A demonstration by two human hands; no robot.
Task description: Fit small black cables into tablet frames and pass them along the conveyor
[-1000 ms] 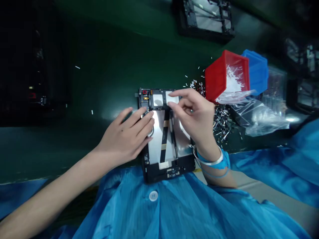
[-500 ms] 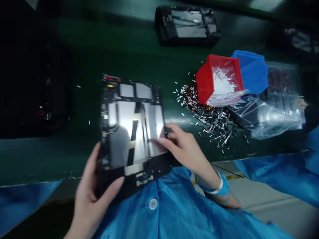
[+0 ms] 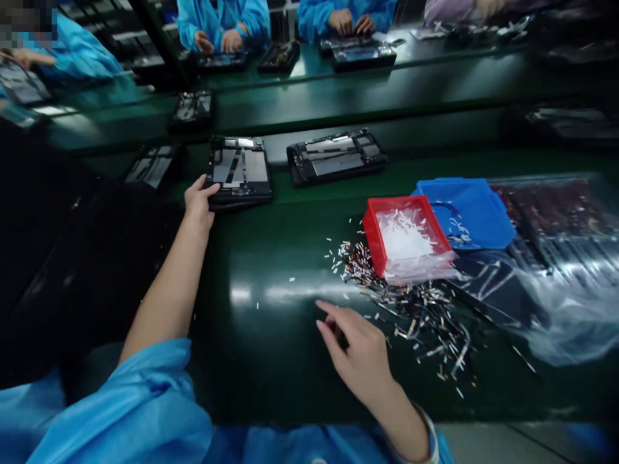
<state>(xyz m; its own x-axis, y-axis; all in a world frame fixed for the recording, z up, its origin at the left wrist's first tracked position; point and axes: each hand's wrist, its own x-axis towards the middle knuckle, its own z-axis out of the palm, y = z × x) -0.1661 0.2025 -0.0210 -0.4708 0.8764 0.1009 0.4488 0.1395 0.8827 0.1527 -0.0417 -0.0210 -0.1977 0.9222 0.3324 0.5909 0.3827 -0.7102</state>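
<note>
My left hand (image 3: 199,201) reaches far forward and grips the near left edge of an opened tablet frame (image 3: 238,169) lying on the dark green belt (image 3: 271,258), thumb on top. My right hand (image 3: 355,351) hovers low over the belt near me, fingers loosely spread and holding nothing, just left of a heap of small metal and white parts (image 3: 416,316). A red bin (image 3: 403,238) with white bits stands behind that heap.
A second tablet frame (image 3: 336,154) lies right of the first, and more frames (image 3: 192,108) sit farther back. A blue bin (image 3: 467,212) and clear plastic bags (image 3: 556,283) are at the right. Other people in blue coats (image 3: 222,22) work across the line.
The tablet frame that was in both hands near my body now lies far out on the belt under my left hand. My right hand has let go and dropped toward the parts heap.
</note>
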